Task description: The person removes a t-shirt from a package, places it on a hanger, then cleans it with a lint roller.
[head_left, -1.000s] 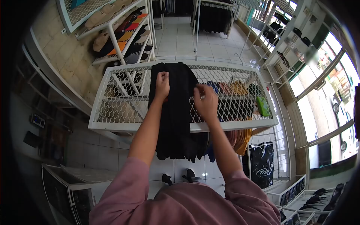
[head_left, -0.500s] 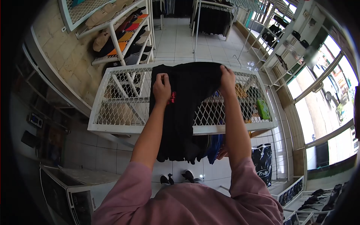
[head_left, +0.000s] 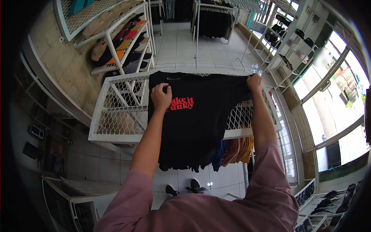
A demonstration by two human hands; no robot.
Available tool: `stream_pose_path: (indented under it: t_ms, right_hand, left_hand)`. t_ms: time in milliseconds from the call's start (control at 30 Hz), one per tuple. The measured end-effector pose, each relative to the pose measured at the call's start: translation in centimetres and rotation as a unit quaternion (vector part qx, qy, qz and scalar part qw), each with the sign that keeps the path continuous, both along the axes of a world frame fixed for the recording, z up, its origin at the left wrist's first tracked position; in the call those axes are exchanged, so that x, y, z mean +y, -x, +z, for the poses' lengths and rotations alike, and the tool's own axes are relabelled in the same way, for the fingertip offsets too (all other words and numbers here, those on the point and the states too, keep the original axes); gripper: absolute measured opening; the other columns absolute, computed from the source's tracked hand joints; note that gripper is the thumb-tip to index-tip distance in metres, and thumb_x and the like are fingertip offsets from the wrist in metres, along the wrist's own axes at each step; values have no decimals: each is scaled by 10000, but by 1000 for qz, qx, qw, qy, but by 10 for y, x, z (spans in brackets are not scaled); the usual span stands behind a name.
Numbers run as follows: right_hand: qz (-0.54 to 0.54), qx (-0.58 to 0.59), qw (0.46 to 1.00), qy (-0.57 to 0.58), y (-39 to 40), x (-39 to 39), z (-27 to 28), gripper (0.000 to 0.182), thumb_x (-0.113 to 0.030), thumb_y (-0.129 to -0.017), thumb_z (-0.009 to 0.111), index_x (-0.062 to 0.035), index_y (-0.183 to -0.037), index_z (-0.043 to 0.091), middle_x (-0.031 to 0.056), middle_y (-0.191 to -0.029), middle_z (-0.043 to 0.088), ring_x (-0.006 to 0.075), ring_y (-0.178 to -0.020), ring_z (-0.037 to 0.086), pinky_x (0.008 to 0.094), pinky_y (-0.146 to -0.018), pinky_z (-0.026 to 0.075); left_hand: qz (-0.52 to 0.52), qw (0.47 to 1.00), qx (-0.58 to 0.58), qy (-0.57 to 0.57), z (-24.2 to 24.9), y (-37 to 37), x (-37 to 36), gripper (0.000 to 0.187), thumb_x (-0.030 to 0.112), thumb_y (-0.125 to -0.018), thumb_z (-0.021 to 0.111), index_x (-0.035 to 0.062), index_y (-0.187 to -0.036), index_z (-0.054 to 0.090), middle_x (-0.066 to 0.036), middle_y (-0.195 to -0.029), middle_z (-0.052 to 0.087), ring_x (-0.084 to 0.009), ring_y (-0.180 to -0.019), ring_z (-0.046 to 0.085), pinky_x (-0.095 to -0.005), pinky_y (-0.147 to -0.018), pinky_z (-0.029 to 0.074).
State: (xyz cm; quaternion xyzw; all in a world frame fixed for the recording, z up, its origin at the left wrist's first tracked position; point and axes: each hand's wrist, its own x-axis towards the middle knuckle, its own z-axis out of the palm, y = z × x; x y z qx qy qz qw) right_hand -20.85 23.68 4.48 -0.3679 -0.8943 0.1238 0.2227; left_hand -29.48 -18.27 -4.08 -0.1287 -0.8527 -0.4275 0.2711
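A black T-shirt (head_left: 193, 123) with red lettering on its chest lies spread over the white mesh-top table (head_left: 116, 137), its lower part hanging over the near edge. My left hand (head_left: 161, 97) rests on the shirt's left part, beside the red print, with fingers bent and some space between thumb and forefinger. At the shirt's far right, my right hand (head_left: 254, 83) pinches the sleeve's edge. Small pale print shows near the collar.
Folded garments (head_left: 239, 150) hang under the table's near side. A white shelf with caps (head_left: 127, 42) stands at the left. Clothes racks (head_left: 212, 23) are at the back, with glass windows (head_left: 324, 92) at the right. My shoes (head_left: 194, 183) show below.
The shirt has been spread wider, and its red print now shows. My right hand has moved right with the sleeve; my left hand has shifted slightly left and down. The green packet is no longer visible.
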Motion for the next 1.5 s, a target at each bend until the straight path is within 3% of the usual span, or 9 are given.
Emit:
stream_pose_path:
  t_ms: [233,433,833,1067,1133,1233,1333,1400,1500]
  right_hand:
    - [110,192,962,-160,-38,-66,-14,296,-298,-895,701,-77,-1093,699,192,-1063,714,378,-958,698,498,-858,540]
    - [147,219,954,141,-198,-187,-34,192,-224,-913,752,-37,-919,705,84,-737,707,230,-640,678,336,-636,519]
    - [164,304,848,402,-228,-244,-107,219,-185,-963,726,6,-887,653,-11,-705,604,55,-644,518,230,-607,420]
    - [96,357,889,271,-223,-199,-109,151,-182,-1006,542,-62,-925,585,-12,-846,584,86,-805,536,248,-781,440]
    - [94,436,582,680,-218,-198,-90,94,-159,-986,576,-80,-938,560,-12,-858,583,92,-817,541,243,-812,439]
    - [240,335,697,588,-231,-188,-87,100,-132,-955,628,-94,-907,549,-13,-850,579,91,-815,542,249,-794,442]
    - [73,299,920,243,-240,-203,-71,184,-143,-881,719,-55,-909,560,45,-874,530,166,-846,562,323,-775,457]
    - [16,269,960,74,-245,-229,-48,244,-156,-853,713,-31,-1045,627,170,-1100,574,338,-1006,589,468,-899,475]
    - [120,245,956,-107,-237,-234,-56,310,-200,-882,694,-39,-1145,661,147,-1127,599,340,-1053,590,465,-920,462]
  left_hand:
    - [-190,980,-64,0,25,-34,-41,374,311,-933,723,44,-1195,713,-193,-1165,718,-343,-1141,666,-423,-1025,500]
    - [-45,984,-156,-76,19,-216,-118,232,209,-972,715,-2,-1067,695,-112,-925,707,-177,-880,674,-321,-758,526]
    - [-105,936,-230,-243,-46,-241,-125,321,275,-1079,566,44,-860,530,64,-698,371,-42,-649,321,-266,-574,283]
    - [-129,915,-237,-301,-26,-241,-134,314,249,-1092,537,81,-827,520,86,-710,318,-27,-653,254,-244,-573,239]
    - [-138,909,-238,-312,-19,-242,-129,315,253,-1094,533,84,-829,513,90,-722,333,-21,-656,268,-240,-577,242]
    - [-155,905,-239,-318,-17,-245,-132,311,254,-1094,533,88,-832,508,92,-730,340,-19,-658,280,-234,-581,248]
    - [-172,892,-261,-325,-32,-246,-135,304,249,-1095,531,91,-837,511,93,-735,348,-16,-661,288,-230,-582,256]
    - [-170,893,-264,-323,-35,-248,-135,305,248,-1096,530,93,-834,510,94,-735,347,-15,-659,289,-230,-579,257]
    - [-165,894,-273,-314,-30,-253,-135,289,240,-1095,534,92,-848,518,94,-734,363,-11,-656,301,-228,-574,264]
